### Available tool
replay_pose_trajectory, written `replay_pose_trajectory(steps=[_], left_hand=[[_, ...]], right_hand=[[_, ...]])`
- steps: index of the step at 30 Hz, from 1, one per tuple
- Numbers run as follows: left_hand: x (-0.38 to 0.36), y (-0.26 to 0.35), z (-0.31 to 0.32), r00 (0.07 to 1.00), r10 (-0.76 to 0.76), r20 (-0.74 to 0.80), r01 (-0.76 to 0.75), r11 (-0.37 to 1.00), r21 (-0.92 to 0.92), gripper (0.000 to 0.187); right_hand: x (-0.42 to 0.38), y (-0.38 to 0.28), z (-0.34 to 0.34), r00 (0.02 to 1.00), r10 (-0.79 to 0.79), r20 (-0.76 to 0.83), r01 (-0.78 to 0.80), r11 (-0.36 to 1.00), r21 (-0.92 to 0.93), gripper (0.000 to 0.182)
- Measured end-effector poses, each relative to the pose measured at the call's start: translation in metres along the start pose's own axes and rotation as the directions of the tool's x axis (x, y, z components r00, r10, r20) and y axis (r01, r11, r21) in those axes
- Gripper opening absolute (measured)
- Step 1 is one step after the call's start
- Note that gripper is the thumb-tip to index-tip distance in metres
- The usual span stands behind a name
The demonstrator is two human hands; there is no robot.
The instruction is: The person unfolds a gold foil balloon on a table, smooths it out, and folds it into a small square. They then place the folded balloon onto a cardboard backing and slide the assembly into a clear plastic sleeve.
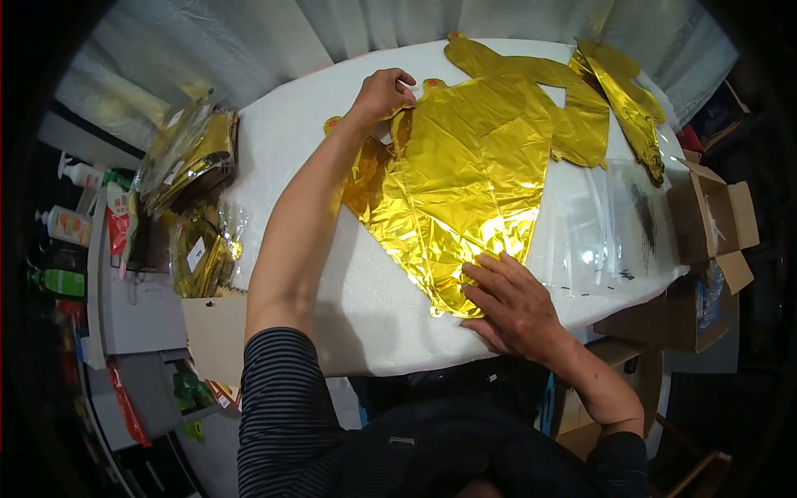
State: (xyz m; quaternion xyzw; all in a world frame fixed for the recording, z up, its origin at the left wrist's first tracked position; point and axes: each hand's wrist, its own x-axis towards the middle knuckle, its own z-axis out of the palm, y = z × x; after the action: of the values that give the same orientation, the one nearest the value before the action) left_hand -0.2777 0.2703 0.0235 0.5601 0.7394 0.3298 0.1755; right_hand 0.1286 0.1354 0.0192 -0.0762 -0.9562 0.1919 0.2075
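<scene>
A flat, uninflated gold foil balloon (473, 158) lies spread on the white-covered table, its surface creased and shiny. At its upper left edge my left hand (384, 97) is closed with curled fingers, pinching the foil; the exact grip is partly hidden. My right hand (516, 305) rests with outstretched fingers on the balloon's narrow lower end, close to the table's near edge. Small red marks show on tabs at the balloon's top. Behind it and to the right lie another flat gold balloon (581, 124) and a folded gold foil piece (618, 91).
Clear plastic bags (594, 236) lie at the right of the table (332, 332), beside an open cardboard box (701, 207). Packaged gold foil items (195, 153) are piled at the left, above a cardboard box (212, 332). Bottles (66, 224) stand farther left. A white curtain (249, 41) hangs behind.
</scene>
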Motion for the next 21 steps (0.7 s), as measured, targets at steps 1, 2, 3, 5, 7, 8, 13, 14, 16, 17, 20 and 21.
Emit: replay_pose_trajectory(steps=[1,2,3,5,7,8,13,14,16,17,20,21], left_hand=[[0.001,-0.002,0.001,1.000,0.000,-0.001,0.000,1.000,-0.029,0.040],[0.000,-0.004,0.001,1.000,0.004,0.000,-0.004,1.000,-0.029,0.040],[-0.001,-0.005,0.002,0.999,0.034,-0.024,-0.033,0.999,0.039,0.039],[0.006,-0.009,0.006,0.994,0.103,-0.046,-0.096,0.986,0.139,0.037],[0.013,-0.019,0.009,0.991,0.129,-0.039,-0.121,0.978,0.171,0.037],[0.012,-0.019,0.009,0.992,0.119,-0.032,-0.112,0.979,0.173,0.038],[0.012,-0.022,0.002,0.991,0.134,0.027,-0.136,0.988,0.077,0.037],[0.010,-0.017,0.003,0.987,0.155,0.035,-0.157,0.985,0.071,0.037],[0.000,0.002,0.002,0.991,0.104,-0.089,-0.084,0.974,0.212,0.037],[-0.010,0.025,0.001,0.991,0.100,-0.089,-0.078,0.972,0.221,0.032],[-0.007,0.044,0.008,0.990,0.134,-0.043,-0.127,0.982,0.138,0.031],[-0.006,0.049,0.014,0.987,0.157,-0.032,-0.153,0.984,0.093,0.030]], right_hand=[[0.000,0.000,0.000,1.000,-0.002,-0.004,0.002,1.000,0.000,0.050],[0.000,0.000,0.000,1.000,-0.001,-0.011,0.001,1.000,-0.002,0.050],[0.000,0.001,0.001,1.000,0.005,-0.017,-0.006,1.000,-0.011,0.050],[0.000,0.001,0.001,1.000,0.005,-0.013,-0.005,1.000,0.011,0.051],[-0.002,0.002,-0.001,0.999,0.021,-0.045,-0.019,0.999,0.030,0.051],[-0.002,0.002,-0.002,0.998,0.006,-0.065,0.000,0.997,0.082,0.051],[-0.005,0.053,-0.032,0.946,0.062,-0.317,-0.048,0.998,0.050,0.041],[-0.003,0.064,-0.049,0.922,0.175,-0.345,-0.173,0.984,0.037,0.038],[0.001,0.109,-0.076,0.870,0.106,-0.482,-0.211,0.963,-0.168,0.040],[-0.002,0.145,-0.086,0.850,0.139,-0.508,-0.317,0.905,-0.284,0.037],[0.020,0.209,-0.134,0.774,0.524,-0.355,-0.631,0.602,-0.488,0.015],[0.016,0.241,-0.132,0.776,0.519,-0.359,-0.623,0.540,-0.566,0.012]])
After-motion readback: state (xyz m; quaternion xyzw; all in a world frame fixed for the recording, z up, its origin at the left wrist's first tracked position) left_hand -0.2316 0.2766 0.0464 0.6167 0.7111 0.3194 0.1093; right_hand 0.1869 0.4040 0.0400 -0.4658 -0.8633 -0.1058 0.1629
